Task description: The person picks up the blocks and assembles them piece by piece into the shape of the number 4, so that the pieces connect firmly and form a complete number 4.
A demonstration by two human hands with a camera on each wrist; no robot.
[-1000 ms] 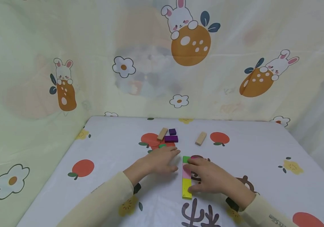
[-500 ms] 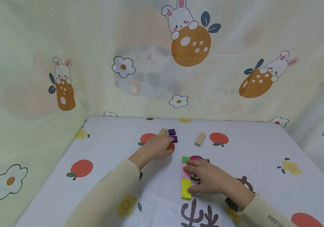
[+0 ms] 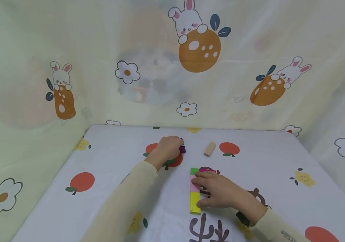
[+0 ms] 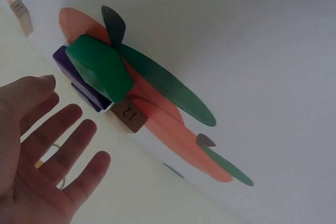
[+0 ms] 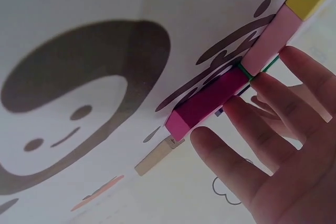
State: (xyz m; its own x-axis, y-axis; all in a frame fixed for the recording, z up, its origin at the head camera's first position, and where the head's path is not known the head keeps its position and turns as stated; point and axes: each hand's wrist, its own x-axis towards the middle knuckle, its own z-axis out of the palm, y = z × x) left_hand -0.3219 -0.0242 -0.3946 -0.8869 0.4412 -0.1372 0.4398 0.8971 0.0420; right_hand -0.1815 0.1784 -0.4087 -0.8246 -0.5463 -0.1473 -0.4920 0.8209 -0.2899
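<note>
My left hand [image 3: 168, 147] is over the small blocks at the back of the table, its fingers spread and holding nothing in the left wrist view. Close to its fingertips there lie a green block [image 4: 100, 68], purple blocks [image 4: 79, 74] and a wooden block [image 4: 128, 116] marked 12. My right hand [image 3: 220, 190] rests along a row made of a yellow block [image 3: 195, 202], a pink block [image 3: 194, 184] and a green block [image 3: 194, 171], its fingers fairly straight. A magenta block [image 5: 207, 100] extends sideways from the row's far end, partly covered by that hand in the head view.
Another wooden block [image 3: 210, 149] lies alone beyond the row, right of the purple ones. The white tablecloth [image 3: 99, 205] carries printed fruit and flowers. A printed curtain [image 3: 154, 111] stands behind the table's back edge.
My left hand has moved forward from beside the row to the back blocks, now covering the wooden block there and part of the purple ones. My right hand has stayed on the row.
</note>
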